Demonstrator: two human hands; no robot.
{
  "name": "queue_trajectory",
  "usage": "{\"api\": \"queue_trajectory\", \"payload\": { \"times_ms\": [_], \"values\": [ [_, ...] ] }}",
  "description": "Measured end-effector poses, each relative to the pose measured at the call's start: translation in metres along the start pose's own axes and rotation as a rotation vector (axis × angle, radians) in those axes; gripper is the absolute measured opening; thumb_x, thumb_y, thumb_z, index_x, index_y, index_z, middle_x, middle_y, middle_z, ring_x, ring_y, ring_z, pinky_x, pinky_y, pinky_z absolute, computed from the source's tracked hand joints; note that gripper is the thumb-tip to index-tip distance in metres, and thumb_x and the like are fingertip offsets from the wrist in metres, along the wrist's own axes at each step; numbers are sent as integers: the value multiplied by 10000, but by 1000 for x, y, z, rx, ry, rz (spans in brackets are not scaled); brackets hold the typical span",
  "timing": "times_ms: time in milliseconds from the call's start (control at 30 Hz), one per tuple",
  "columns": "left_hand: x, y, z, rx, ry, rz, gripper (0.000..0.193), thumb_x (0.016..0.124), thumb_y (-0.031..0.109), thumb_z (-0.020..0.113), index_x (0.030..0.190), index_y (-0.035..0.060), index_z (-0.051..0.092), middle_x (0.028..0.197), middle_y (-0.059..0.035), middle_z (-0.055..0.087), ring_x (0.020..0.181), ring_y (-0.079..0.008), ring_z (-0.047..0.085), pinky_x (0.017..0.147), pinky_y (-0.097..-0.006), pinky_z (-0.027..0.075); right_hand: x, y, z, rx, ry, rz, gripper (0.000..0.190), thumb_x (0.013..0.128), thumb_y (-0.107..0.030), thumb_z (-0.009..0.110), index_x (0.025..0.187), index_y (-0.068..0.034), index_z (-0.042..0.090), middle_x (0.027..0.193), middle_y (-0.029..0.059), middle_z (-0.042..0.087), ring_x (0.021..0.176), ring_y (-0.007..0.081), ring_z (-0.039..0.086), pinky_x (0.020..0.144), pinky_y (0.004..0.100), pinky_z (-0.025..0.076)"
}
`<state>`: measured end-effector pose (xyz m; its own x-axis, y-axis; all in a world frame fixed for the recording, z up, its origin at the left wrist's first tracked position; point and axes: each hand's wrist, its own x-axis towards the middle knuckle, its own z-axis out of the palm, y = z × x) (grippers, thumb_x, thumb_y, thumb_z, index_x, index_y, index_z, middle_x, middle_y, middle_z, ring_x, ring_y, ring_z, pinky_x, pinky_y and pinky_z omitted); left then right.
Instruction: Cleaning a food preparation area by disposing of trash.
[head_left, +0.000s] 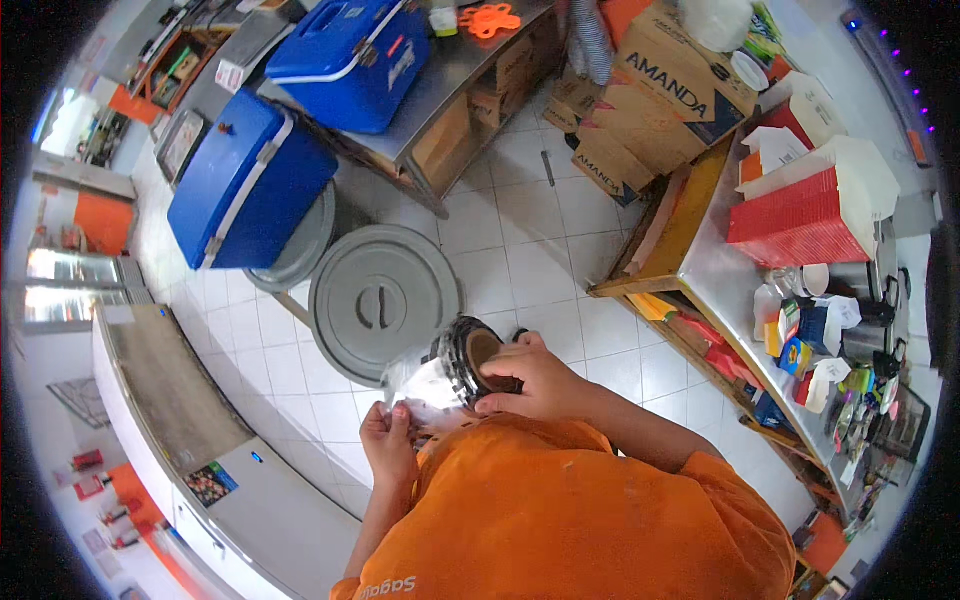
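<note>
A wide roll of clear plastic film or tape with a brown cardboard core and black marks on it is held just in front of my orange shirt. My right hand grips the roll at its core, with fingers inside the opening. A loose, shiny end of the clear film stretches from the roll to my left hand, which pinches it between thumb and fingers.
A round grey lidded bin stands just beyond the roll. Blue coolers are at the upper left, one on a metal table. Cardboard boxes stack at the upper right. A cluttered steel table is at right, a white chest freezer at left.
</note>
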<state>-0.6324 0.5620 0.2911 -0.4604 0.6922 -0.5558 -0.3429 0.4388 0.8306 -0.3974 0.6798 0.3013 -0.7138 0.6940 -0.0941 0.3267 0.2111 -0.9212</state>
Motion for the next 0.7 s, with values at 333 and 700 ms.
{"api": "queue_trajectory", "payload": {
  "times_ms": [333, 700],
  "values": [
    [-36, -70, -235, -168, 133, -37, 186, 962, 47, 652, 1113, -52, 609, 1031, -95, 681, 878, -146, 636, 791, -300, 526, 53, -48, 230, 40, -236, -136, 309, 965, -345, 655, 1088, -93, 526, 853, 96, 673, 793, 258, 594, 989, 426, 280],
    [-70, -79, -483, -435, 405, -62, 102, 921, -18, 684, 1006, -22, 628, 983, -84, 677, 879, -144, 641, 778, -296, 536, 155, -179, 433, 218, -572, 91, 262, 948, -267, 684, 1078, -70, 571, 838, 101, 676, 824, 211, 598, 811, 364, 425]
  ]
}}
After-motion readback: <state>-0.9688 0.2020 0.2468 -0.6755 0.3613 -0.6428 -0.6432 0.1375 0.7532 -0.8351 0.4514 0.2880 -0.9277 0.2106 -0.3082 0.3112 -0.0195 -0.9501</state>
